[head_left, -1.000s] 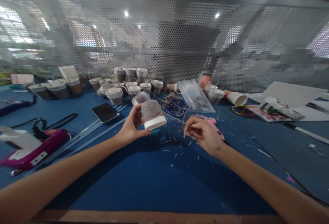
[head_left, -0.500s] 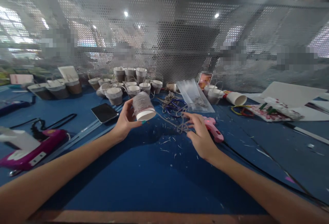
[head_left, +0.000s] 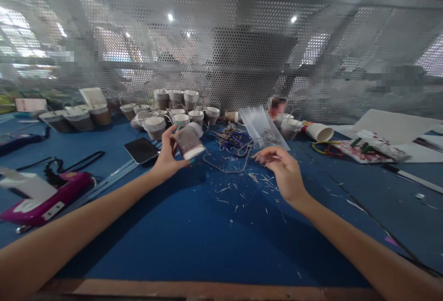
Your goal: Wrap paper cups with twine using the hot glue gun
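My left hand (head_left: 168,156) grips a small paper cup (head_left: 189,143) wrapped in grey-brown material, tipped on its side above the table. Small teal spots show at the left thumb and fingertip. A thin grey cord (head_left: 224,171) curves over the blue table from near the cup to close by my right fingertips. The fingers of my right hand (head_left: 285,169) are pinched together; what is between them, if anything, is too small to make out. White scraps (head_left: 254,177) lie below it. Behind is a tangle of grey cord with a blue loop (head_left: 238,144).
Wrapped cups with handles (head_left: 154,126) stand grouped at the back. A phone (head_left: 141,150) lies left of centre, a magenta power strip (head_left: 48,199) farther left. Clear plastic bags (head_left: 265,128), a white paper roll (head_left: 320,132) and a red-and-white packet (head_left: 372,148) lie right.
The cup has turned in my left hand, its open end swinging away. My right hand has moved right, its fingers drawn together. The pink glue gun beside it is no longer visible.
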Tool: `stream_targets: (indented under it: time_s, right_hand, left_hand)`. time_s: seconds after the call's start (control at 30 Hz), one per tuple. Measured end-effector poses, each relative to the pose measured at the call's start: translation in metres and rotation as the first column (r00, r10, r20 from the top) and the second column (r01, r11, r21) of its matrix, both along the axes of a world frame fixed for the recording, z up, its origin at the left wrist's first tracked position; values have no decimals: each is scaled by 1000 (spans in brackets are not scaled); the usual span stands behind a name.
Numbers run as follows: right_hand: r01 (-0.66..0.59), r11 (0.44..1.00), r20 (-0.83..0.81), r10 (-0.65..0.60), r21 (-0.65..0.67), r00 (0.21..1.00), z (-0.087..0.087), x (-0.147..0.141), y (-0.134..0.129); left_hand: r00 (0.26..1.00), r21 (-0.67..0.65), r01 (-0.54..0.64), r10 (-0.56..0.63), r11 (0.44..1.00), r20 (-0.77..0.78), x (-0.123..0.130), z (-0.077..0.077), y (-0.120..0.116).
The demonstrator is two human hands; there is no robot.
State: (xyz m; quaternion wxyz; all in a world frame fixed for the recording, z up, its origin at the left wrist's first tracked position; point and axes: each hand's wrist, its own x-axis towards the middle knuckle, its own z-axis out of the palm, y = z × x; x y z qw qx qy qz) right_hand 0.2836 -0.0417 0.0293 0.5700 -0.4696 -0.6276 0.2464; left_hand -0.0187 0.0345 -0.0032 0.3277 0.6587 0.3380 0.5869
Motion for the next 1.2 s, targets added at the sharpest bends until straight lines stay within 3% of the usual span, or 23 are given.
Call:
stream_targets:
  time_s: [0.1, 0.2, 0.27, 0.33, 0.4, 0.47, 0.53, 0.57, 0.67, 0.77, 0.9, 0.97, 1.07, 1.2]
  right_hand:
    - [-133, 989, 158, 123, 56, 980, -4, -3, -3]
    - [-153, 985, 241, 129, 83, 962, -6, -4, -5]
    - [-108, 989, 290, 75, 97, 954, -6, -3, -5]
    - [25, 989, 384, -80, 145, 920, -4, 0, -4]
    - [232, 944, 519, -323, 234, 791, -2, 4, -3]
    - [431, 852, 642, -513, 298, 570, 0, 11, -2]
    - [578, 771, 736, -550, 265, 396, -3, 20, 1]
    - [631, 745, 772, -525, 215, 358, -6, 26, 4]
    - [690, 721, 804, -447, 65, 392, -18, 43, 15]
    - [639, 767, 770, -374, -57, 517, -25, 54, 26]
    - [541, 796, 700, -221, -273, 679, -12, 49, 24]
    - [559, 810, 693, -299, -180, 656, 0, 40, 16]
    - [543, 827, 619, -504, 146, 602, 16, 24, 2]
    - [290, 835, 502, -521, 468, 691, 14, 5, -10]
  left_hand:
    - [960, 13, 110, -103, 994, -259, 3, 0, -10]
    - [909, 81, 120, -77, 989, -410, 4, 2, -15]
    - [891, 128, 140, -69, 982, -449, 5, 3, -17]
    - [877, 160, 143, -50, 977, -479, 5, 4, -19]
    - [867, 187, 118, -9, 975, -498, 5, 5, -20]
    - [868, 199, 87, 24, 976, -496, 6, 5, -21]
    - [880, 196, 59, 42, 979, -473, 6, 5, -22]
    - [885, 191, 47, 47, 980, -463, 6, 5, -23]
    - [892, 184, 31, 56, 983, -449, 8, 5, -24]
    - [893, 156, 41, 34, 987, -448, 11, 6, -26]
    - [912, 114, 53, -1, 992, -409, 14, 7, -28]
    - [923, 87, 51, -13, 995, -384, 14, 6, -28]
    - [922, 71, 26, 4, 997, -387, 14, 4, -28]
    - [911, 85, -7, 41, 996, -411, 17, 4, -31]
